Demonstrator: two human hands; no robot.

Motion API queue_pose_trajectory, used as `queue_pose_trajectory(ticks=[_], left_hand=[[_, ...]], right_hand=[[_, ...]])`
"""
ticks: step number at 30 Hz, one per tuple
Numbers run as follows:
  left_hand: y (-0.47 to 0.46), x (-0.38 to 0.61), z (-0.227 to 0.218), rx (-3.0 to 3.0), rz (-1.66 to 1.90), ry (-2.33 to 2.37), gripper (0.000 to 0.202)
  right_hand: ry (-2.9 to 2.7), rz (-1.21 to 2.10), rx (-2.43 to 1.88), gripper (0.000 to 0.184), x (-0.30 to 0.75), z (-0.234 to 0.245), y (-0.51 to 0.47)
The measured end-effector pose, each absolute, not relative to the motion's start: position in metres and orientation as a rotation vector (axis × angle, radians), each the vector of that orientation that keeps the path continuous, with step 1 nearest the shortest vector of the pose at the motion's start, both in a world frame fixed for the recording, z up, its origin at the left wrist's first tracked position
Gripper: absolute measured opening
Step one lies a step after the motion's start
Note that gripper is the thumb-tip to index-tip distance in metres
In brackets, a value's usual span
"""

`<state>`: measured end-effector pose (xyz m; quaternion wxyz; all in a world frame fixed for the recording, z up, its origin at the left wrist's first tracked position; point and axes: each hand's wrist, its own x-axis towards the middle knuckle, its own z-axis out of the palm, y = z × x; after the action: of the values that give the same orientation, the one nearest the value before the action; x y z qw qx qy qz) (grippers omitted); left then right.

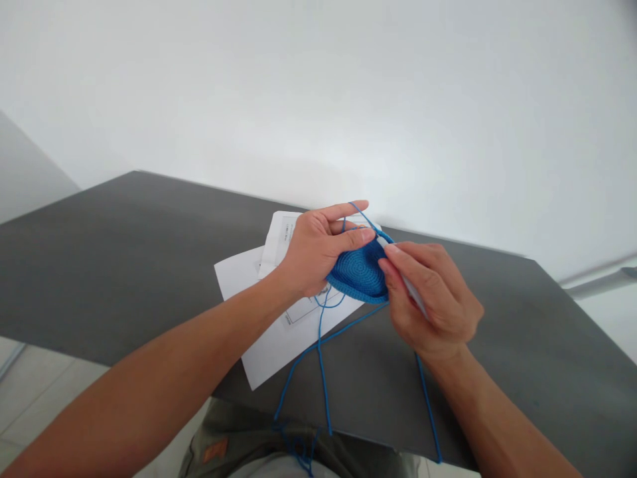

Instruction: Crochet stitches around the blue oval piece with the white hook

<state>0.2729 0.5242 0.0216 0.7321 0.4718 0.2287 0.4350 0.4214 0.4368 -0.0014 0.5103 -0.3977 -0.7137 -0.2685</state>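
A round, bowl-shaped piece of blue crochet [359, 271] is held up over the dark table. My left hand [318, 245] grips its left and upper edge, thumb on top, while the index finger stretches out with blue yarn [365, 216] looped over it. In my right hand [430, 292] is a crochet hook with a pale grey handle [415, 297], held like a pen. The hook's tip meets the upper right rim of the crochet, close to my left thumb; its very end is hidden. Strands of yarn hang below the piece.
Printed paper sheets [253, 355] lie on the dark grey table [124, 265] beneath my hands. Loose blue yarn [324, 385] trails over the front edge onto my lap, where some lies tangled. A white wall [298, 86] stands behind the table.
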Motion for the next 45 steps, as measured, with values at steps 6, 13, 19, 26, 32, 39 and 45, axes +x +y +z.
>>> queue_pose_trajectory(ticks=[6,13,19,26,32,39,45], left_hand=[[0.523,0.268,0.027,0.973,0.905,0.424,0.054],[0.526,0.266,0.026,1.022,0.906,0.431,0.056],[0.531,0.265,0.024,1.148,0.95,0.522,0.068],[0.54,0.262,0.022,1.308,1.014,0.624,0.07],[0.545,0.26,0.021,1.501,1.032,0.689,0.064],[0.548,0.257,0.022,1.644,1.002,0.708,0.06],[0.551,0.255,0.021,1.684,0.959,0.663,0.058]], right_hand=[[-1.793,-0.695,-0.95,0.05,0.423,0.002,0.432],[-1.886,-0.687,-0.884,0.048,0.436,0.005,0.433],[-1.962,-0.674,-0.911,0.05,0.446,0.007,0.434],[-2.039,-0.714,-0.932,0.05,0.451,0.007,0.431],[-2.126,-0.733,-0.937,0.045,0.456,0.008,0.428],[-2.166,-0.654,-0.908,0.042,0.453,0.015,0.427],[-2.034,-0.443,-0.915,0.04,0.451,0.019,0.427]])
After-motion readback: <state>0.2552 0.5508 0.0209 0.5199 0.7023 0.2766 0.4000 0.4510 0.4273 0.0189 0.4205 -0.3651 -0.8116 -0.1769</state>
